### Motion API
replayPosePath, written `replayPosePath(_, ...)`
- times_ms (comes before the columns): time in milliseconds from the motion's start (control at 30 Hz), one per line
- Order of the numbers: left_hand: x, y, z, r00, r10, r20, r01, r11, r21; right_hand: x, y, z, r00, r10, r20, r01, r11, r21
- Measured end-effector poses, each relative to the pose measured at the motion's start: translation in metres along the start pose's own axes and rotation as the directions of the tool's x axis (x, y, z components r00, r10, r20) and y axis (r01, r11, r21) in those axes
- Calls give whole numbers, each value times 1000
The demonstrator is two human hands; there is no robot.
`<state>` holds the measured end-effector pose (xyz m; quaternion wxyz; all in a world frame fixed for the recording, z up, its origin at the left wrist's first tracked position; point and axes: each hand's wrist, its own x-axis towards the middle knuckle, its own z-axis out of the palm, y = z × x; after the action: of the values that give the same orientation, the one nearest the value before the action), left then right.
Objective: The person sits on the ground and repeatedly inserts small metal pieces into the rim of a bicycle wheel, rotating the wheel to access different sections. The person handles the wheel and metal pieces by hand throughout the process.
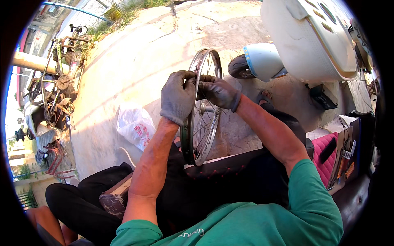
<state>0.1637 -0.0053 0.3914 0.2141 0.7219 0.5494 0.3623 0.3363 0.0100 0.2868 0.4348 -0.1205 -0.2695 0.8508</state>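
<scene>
I hold a bare spoked bicycle wheel rim (211, 135) upright in front of me, its lower part near my lap. My left hand (177, 98), in a dirty grey glove, is closed on the upper near side of the rim. My right hand (217, 92), also gloved, is pinched at the rim just to the right, its fingertips close to those of my left hand. Whether a small piece is between the fingers is too hidden to tell. A white plastic bag (133, 125) lies on the ground left of the wheel.
A white scooter (303, 37) stands front right, above a black box (322, 96). Old bicycle frames (61, 82) crowd the left. A pink quilted pad (322, 149) is by my right elbow. Another person's black-trousered legs (72, 205) are at lower left, beside a wooden piece (115, 199).
</scene>
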Motion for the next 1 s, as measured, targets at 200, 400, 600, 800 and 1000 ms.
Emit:
replayPosePath(200,-1,-1,0,999,15,-30,-14,1000,24,2,1,7,998,38,-57,-38,999,8)
replayPosePath(400,-1,1,-1,999,-40,-22,39,999,-20,4,2,6,994,27,-103,-35,997,-76)
replayPosePath(600,-2,-1,0,999,15,-48,-14,1000,27,3,2,8,995,2,-103,-12,995,-98)
replayPosePath(800,-2,-2,-3,1000,-10,-8,10,1000,14,3,6,11,983,-17,-181,-13,987,-163)
replayPosePath(1000,0,-6,-2,999,-22,41,24,998,-60,1,4,15,981,-44,-188,15,989,-149)
